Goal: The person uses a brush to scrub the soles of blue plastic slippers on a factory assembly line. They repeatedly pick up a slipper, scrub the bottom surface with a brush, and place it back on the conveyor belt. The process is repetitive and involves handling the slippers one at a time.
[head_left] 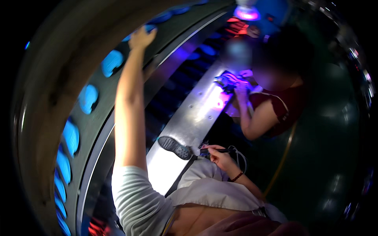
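My left hand (pixel 141 37) is raised high, arm stretched up, and grips the rim of a large curved grey frame (pixel 78 51) beside a row of glowing blue panels (pixel 112 63). My right hand (pixel 220 156) is low at the centre, closed around a slim dark corded tool (pixel 206 150). The tool's tip points left toward my dark-soled shoe (pixel 175 147). The shoe rests on a long shiny metal beam (pixel 193 118). A dark beaded band sits on my right wrist.
Another person in a dark red top (pixel 281 106) leans over the far part of the beam, their hands on wires under pink-purple light (pixel 230 84). A dark grille (pixel 173 94) runs left of the beam. Dark green flooring (pixel 323 157) lies to the right.
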A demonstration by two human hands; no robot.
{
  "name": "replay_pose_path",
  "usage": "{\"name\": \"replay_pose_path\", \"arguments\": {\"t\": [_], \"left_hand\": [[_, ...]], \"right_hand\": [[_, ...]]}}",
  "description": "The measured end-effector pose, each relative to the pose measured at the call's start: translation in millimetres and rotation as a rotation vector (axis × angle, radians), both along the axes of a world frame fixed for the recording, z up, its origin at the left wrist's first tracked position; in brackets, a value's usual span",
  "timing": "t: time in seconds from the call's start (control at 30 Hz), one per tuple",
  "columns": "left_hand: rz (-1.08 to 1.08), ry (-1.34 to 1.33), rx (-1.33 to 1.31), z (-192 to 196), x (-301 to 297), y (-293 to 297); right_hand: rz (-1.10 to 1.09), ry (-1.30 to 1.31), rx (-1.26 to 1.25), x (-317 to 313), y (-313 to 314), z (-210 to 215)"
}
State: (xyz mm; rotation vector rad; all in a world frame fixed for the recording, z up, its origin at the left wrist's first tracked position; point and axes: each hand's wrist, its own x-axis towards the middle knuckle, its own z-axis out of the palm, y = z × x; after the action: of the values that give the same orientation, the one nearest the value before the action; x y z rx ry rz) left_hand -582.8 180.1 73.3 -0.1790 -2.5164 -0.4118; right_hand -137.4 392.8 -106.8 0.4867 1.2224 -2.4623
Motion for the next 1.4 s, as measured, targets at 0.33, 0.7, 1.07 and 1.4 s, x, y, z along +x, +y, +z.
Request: {"name": "replay_pose_path", "arguments": {"t": [0.33, 0.7, 1.07, 1.4], "left_hand": [[-0.287, 0.011, -0.288, 15.6, 111.3, -18.7], [-0.394, 0.118, 1.854, -84.0, 312.2, -11.9], [-1.674, -0.845, 2.219, -147.3, 430.4, -68.4], [-0.686, -0.912, 2.162, -184.5, 483.3, -66.0]], "right_hand": [[0.041, -0.024, -0.042, -6.2, -8.7, -15.8], [0.093, 0.049, -0.140, -2.7, -32.6, -43.4], [-0.035, 0.049, -0.126, 29.4, -37.1, -51.8], [-0.007, 0.244, -0.123, 29.7, -38.9, -16.8]]}}
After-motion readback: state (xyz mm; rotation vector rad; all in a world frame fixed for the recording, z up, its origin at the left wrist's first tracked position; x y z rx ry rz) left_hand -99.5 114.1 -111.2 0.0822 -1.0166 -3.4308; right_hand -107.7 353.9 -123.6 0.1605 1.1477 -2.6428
